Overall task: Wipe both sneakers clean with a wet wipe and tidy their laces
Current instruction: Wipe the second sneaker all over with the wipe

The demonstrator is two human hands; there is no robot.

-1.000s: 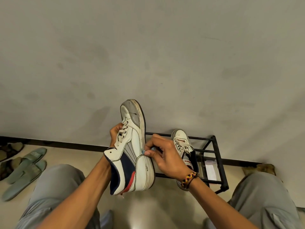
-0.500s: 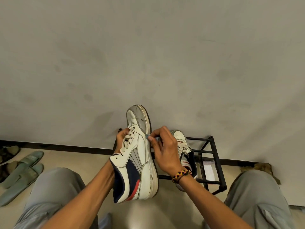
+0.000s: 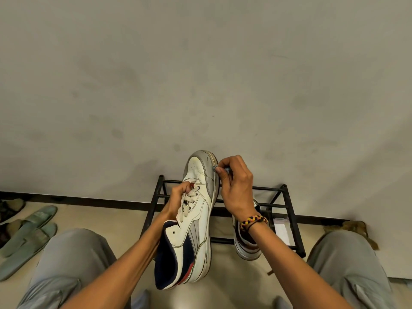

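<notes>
White sneaker (image 3: 196, 219) with grey toe cap, navy collar and red heel stripe — held upright before the shoe rack (image 3: 292, 210). Left hand (image 3: 178, 201) grips its laced side; right hand (image 3: 236, 188) pinches a small wipe (image 3: 215, 168) against the toe edge. No legible writing.

The right hand (image 3: 234, 188) hides most of the second white sneaker (image 3: 246, 246) and its grey wipe (image 3: 219, 169).
</notes>
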